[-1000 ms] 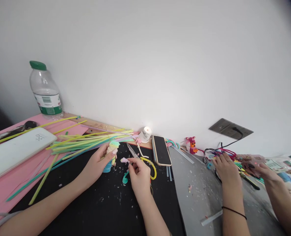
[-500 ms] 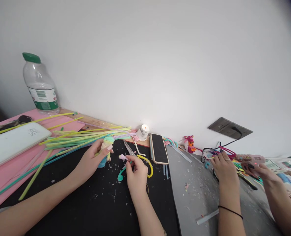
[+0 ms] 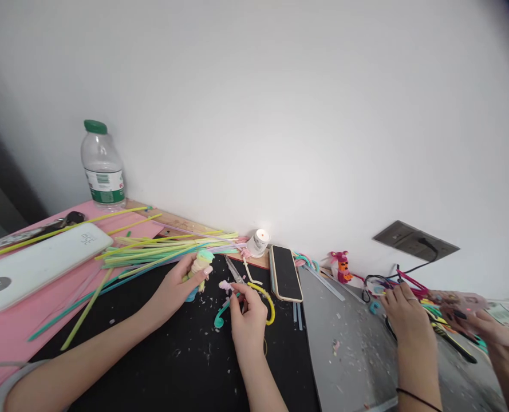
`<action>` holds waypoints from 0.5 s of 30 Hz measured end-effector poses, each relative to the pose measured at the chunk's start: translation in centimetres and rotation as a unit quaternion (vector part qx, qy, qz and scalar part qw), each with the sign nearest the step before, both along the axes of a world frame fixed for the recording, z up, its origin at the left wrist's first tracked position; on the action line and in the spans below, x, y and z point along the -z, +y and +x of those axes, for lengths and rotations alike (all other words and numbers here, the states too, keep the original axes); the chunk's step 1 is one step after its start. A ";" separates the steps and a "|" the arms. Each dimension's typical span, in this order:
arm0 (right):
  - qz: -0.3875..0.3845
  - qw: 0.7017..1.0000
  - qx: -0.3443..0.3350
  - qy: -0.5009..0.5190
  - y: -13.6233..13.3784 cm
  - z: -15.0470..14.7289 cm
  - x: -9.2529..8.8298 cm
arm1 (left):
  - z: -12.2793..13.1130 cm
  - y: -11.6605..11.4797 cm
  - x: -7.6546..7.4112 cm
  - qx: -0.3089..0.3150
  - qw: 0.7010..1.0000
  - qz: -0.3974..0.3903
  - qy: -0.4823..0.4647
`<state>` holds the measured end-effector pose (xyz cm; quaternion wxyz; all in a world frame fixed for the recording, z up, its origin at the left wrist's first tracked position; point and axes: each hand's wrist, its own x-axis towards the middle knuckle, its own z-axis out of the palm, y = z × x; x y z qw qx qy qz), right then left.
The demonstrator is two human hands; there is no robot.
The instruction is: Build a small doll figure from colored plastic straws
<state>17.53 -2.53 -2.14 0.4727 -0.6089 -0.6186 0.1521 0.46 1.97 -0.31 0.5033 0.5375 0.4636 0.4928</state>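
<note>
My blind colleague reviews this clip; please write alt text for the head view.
A person's left hand holds a small pastel figure over a black mat, the right hand pinching a pink piece beside it. Straws, a lit candle and a phone sit behind.

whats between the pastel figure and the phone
Head view: scissors and the pink piece pinched by the right hand lie between pastel figure and phone.

The fingers of the left hand (image 3: 174, 289) hide the lower half of the pastel figure (image 3: 201, 262). The pink bit (image 3: 225, 284) pinched by the right hand (image 3: 248, 312) is too small to identify. At four o'clock a co-worker's far hand (image 3: 481, 323) is blurred, its forearm cut off by the edge.
</note>
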 end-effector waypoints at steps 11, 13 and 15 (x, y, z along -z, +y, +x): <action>0.088 0.990 -0.110 -0.018 -0.3 -0.7 -2.9 | 0.2 0.0 0.1 0.025 0.993 0.062 0.094; 0.077 0.986 -0.145 -0.033 -0.1 -0.9 -3.3 | 0.2 -0.1 0.1 0.033 0.991 0.069 0.114; 0.058 0.982 -0.167 -0.057 0.2 -0.9 -3.4 | 0.3 -0.2 0.0 0.037 0.989 0.073 0.123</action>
